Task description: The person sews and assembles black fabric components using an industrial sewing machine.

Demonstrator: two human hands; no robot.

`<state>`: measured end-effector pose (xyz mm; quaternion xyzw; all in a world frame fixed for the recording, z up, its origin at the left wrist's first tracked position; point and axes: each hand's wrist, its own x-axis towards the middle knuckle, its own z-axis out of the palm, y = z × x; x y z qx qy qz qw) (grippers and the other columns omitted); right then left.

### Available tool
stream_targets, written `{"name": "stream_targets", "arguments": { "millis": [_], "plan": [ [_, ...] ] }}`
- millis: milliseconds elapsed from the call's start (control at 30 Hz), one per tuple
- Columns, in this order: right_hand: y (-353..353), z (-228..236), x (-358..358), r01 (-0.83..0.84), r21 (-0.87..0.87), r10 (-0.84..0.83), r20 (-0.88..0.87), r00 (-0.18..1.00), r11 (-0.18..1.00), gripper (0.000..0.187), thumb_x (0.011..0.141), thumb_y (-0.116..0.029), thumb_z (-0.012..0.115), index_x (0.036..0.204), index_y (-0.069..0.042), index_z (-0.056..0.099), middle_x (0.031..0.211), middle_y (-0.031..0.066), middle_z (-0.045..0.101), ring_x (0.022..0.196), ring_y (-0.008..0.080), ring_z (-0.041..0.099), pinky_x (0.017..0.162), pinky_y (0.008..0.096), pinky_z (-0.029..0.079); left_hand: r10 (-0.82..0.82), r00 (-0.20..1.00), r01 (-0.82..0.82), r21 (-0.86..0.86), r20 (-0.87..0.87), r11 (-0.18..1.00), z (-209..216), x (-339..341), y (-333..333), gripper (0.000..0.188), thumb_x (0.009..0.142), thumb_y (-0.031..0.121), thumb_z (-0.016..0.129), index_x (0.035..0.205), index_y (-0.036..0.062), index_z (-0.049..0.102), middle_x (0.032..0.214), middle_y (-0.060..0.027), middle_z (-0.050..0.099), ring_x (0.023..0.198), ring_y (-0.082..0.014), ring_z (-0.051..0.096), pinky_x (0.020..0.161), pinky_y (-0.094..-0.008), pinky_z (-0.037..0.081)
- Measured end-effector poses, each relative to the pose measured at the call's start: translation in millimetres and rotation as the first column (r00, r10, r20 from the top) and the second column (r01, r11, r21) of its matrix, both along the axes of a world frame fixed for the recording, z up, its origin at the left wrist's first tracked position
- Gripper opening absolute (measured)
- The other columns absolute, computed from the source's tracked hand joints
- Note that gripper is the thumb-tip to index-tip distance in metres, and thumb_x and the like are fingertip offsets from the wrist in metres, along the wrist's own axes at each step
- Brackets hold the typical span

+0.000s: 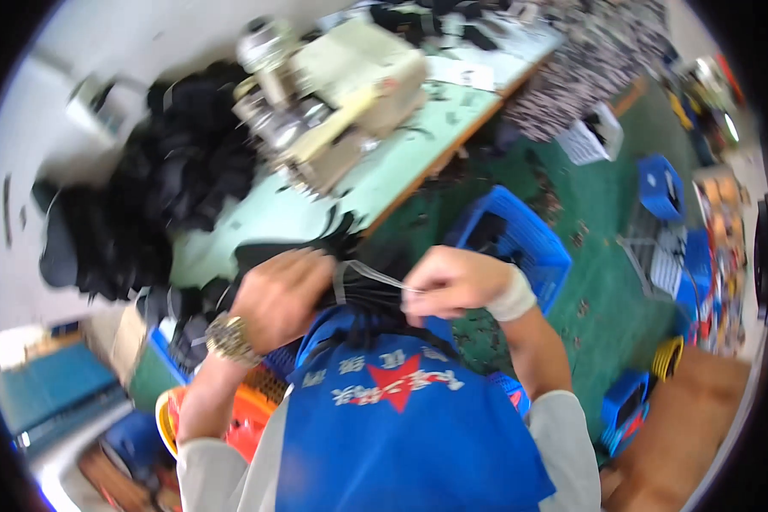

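Note:
My right hand (456, 282), with a white band round its wrist, pinches a thin white cord (374, 273) between thumb and fingers. The cord runs left toward black cloth (363, 294) lying over my lap at the table's near edge. On the left side of that cloth is my left hand (286, 294), wearing a metal watch (229, 338). Motion blurs its fingers, and their grip does not show. Below both hands hangs my blue apron (401, 452).
A cream sewing machine (350, 94) stands on the pale green table (452, 115). Black cloth pieces (188, 154) are heaped left of it. To the right, a blue crate (520, 247) and a white basket (593, 136) stand on the green floor. An orange basket (246, 418) is beside my left arm.

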<state>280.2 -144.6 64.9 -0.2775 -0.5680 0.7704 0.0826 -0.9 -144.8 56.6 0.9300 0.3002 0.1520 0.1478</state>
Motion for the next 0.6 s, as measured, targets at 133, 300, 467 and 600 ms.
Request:
{"name": "stream_targets", "arguments": {
  "millis": [133, 300, 467, 600],
  "plan": [
    [25, -13, -21, 0.343, -0.710, -0.789, -0.537, 0.300, 0.614, 0.040, 0.087, 0.000, 0.035, 0.122, 0.012, 0.050, 0.096, 0.0159, 0.067, 0.054, 0.0109, 0.047, 0.049, 0.0192, 0.041, 0.095, 0.983, -0.050, -0.266, 0.157, 0.963, -7, -15, 2, 0.052, 0.062, 0.010, 0.072, 0.110, 0.0015, 0.053, 0.094, -0.0172, 0.062, 0.088, -0.0341, 0.063, 0.074, -0.0411, 0.052],
    [66, -51, -61, 0.752, -0.506, -0.875, -0.445, 0.191, 0.422, 0.043, 0.093, -0.002, 0.043, 0.136, 0.005, 0.038, 0.138, 0.0206, 0.045, 0.108, 0.0266, 0.060, 0.078, 0.0326, 0.059, 0.724, 0.613, -0.144, -0.856, 0.317, 0.497, -42, -39, -3, 0.043, 0.074, 0.015, 0.080, 0.106, -0.0014, 0.056, 0.089, -0.0125, 0.068, 0.083, -0.0156, 0.064, 0.073, -0.0302, 0.051],
    [95, -54, -132, 0.243, 0.965, -0.657, -0.247, 0.712, -0.099, 0.045, 0.086, -0.017, 0.067, 0.121, 0.007, 0.055, 0.126, 0.0236, 0.056, 0.109, 0.0360, 0.060, 0.087, 0.0397, 0.052, 0.803, 0.591, -0.465, -0.783, 0.074, 0.414, -91, -38, -20, 0.047, 0.074, 0.022, 0.080, 0.106, -0.0009, 0.054, 0.083, -0.0187, 0.066, 0.075, -0.0241, 0.066, 0.067, -0.0351, 0.052],
    [97, -72, -148, -0.128, 0.964, -0.751, 0.263, 0.606, 0.234, 0.085, 0.089, -0.044, 0.060, 0.141, 0.011, 0.021, 0.127, 0.0377, 0.046, 0.114, 0.0437, 0.053, 0.091, 0.0424, 0.048, 0.744, 0.655, -0.565, -0.568, 0.131, 0.598, -88, -42, -35, 0.046, 0.072, 0.020, 0.078, 0.108, 0.0028, 0.055, 0.085, -0.0230, 0.065, 0.078, -0.0403, 0.063, 0.063, -0.0410, 0.052]
  ]
}}
